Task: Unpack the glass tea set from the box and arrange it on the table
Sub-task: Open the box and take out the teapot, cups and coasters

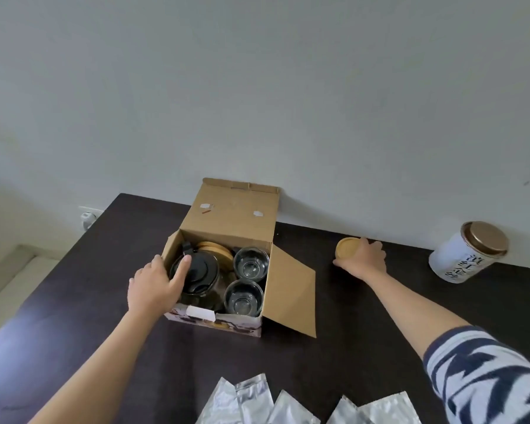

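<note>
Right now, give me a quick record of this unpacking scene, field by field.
box: open cardboard box on the dark table
still in box: teapot with black lid, two glasses, wooden coasters
left hand: on the teapot lid
right hand: holding a wooden coaster at the table, right of the box
also on table: white tin, silver pouches

the left grip (153, 286) rests on the black-lidded teapot (198, 275) inside the open box (227, 258), beside two glass cups (251, 263). the right grip (364, 258) clasps a wooden coaster (346, 247) on the dark tabletop (364, 316).
</note>
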The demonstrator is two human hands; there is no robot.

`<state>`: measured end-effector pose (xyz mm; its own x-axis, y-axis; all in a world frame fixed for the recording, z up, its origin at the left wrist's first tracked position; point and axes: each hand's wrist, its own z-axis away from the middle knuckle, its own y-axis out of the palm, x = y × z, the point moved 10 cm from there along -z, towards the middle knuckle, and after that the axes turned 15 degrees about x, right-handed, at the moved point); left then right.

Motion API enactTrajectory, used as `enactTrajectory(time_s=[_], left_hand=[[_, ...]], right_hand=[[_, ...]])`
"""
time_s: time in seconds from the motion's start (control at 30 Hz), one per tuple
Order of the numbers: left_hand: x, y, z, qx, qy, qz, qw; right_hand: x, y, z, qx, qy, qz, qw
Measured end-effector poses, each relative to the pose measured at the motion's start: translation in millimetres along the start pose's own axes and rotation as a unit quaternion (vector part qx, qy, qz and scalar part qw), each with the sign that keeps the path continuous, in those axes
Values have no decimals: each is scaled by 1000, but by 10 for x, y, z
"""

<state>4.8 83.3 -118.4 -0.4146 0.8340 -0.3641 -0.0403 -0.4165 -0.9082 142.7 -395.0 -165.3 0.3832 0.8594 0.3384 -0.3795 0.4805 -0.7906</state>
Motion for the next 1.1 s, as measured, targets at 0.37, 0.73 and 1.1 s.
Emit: enactTrajectory(time_s=[0.37,0.73,1.1], left_hand=[[-58,-6,41,1,15,53,998],[-67,11,70,33,15,93,995],[-40,55,55,68,4,106,992]], right_hand=[[-233,40,-357,-28,-22,20,999],[901,55,680,-80,-239,-73,965],[2176,992,1976,81,-272,275,918]])
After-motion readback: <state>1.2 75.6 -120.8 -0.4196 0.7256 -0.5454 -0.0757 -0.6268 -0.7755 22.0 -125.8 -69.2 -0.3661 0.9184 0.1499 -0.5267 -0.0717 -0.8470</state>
